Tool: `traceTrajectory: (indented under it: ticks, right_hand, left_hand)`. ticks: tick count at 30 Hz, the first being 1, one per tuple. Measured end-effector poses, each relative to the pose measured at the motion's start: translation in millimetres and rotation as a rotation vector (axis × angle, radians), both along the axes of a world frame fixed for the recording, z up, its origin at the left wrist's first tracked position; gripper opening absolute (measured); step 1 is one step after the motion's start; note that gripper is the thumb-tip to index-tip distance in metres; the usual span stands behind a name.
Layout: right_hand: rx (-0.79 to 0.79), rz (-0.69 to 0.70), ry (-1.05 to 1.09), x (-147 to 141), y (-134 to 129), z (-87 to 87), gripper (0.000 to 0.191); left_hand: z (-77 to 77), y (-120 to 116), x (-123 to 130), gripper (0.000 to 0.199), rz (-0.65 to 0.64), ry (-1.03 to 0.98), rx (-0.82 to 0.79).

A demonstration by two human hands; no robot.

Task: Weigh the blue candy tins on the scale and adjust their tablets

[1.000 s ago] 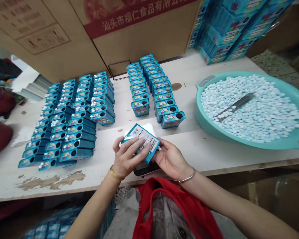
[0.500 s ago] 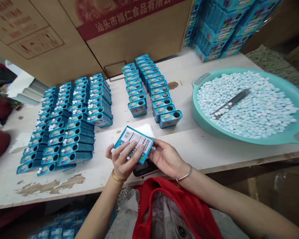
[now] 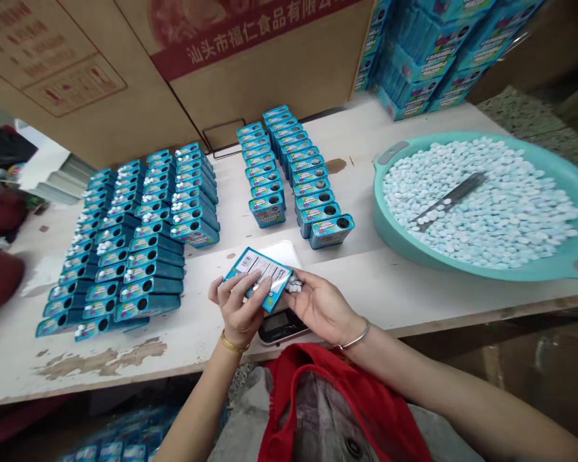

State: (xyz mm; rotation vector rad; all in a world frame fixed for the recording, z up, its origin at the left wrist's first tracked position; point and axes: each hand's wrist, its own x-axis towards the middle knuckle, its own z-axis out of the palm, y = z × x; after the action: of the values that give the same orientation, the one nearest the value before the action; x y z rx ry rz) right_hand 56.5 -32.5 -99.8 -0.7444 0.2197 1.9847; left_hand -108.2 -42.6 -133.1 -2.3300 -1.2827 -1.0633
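Note:
My left hand (image 3: 241,307) is wrapped round a flat blue candy box (image 3: 257,273), tilted so its printed label faces up. The fingers lie across the label. Cupped just right of the box's end, my right hand (image 3: 322,301) holds several small pale candies (image 3: 293,284) against that end. The box's opening is hidden from this angle. Below both hands is a kitchen scale (image 3: 280,326) with a white platform, partly covered by the box and my hands.
A turquoise basin (image 3: 414,256) of pale candies, with a metal scoop (image 3: 455,192) in it, stands at right. Rows of blue boxes (image 3: 151,282) fill the left, and more boxes (image 3: 331,231) stand mid-table. Behind is a large carton (image 3: 270,77), with stacked blue packs (image 3: 414,64) beside it.
The box has tilted slightly and shifted a little left of my right palm. More candies now show in my right hand, and more of the scale's dark display is visible.

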Motion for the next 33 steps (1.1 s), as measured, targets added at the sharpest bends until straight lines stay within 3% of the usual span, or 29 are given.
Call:
traceTrajectory:
  ticks: [7, 11, 14, 19, 22, 25, 30, 33]
  right_hand:
    - [-0.011, -0.057, -0.026, 5.1, 3.1, 2.5, 0.02]
    - [-0.022, -0.042, -0.05, 13.9, 2.3, 0.5, 0.017]
    - [-0.02, -0.03, -0.107, 22.0, 3.5, -5.0, 0.016]
    - [-0.014, -0.091, -0.234, 38.4, 11.6, -18.0, 0.021]
    - [-0.041, -0.102, -0.252, 47.6, 12.8, -25.4, 0.022]
    - [-0.065, -0.09, -0.237, 53.2, 8.4, -29.9, 0.02]
    - [-0.082, -0.044, -0.182, 54.4, -1.0, -29.0, 0.018]
    - [-0.087, -0.01, -0.176, 52.3, -5.6, -26.0, 0.019]
  left_hand:
    - [-1.8, 11.1, 3.7, 0.034, -0.036, -0.164, -0.226]
    - [-5.7, 24.9, 10.3, 0.036, -0.042, -0.443, -0.398]
    - [-12.5, 49.5, 12.0, 0.041, -0.041, -0.595, -0.463]
    - [-24.2, 105.6, 10.4, 0.042, -0.139, -0.611, -0.497]
    - [-25.5, 125.4, 9.7, 0.043, -0.176, -0.62, -0.55]
    - [-18.1, 120.0, 7.3, 0.043, -0.246, -0.644, -0.63]
    - [0.7, 68.9, -1.6, 0.038, -0.272, -0.57, -0.736]
    - [0.2, 42.9, -5.5, 0.035, -0.231, -0.492, -0.725]
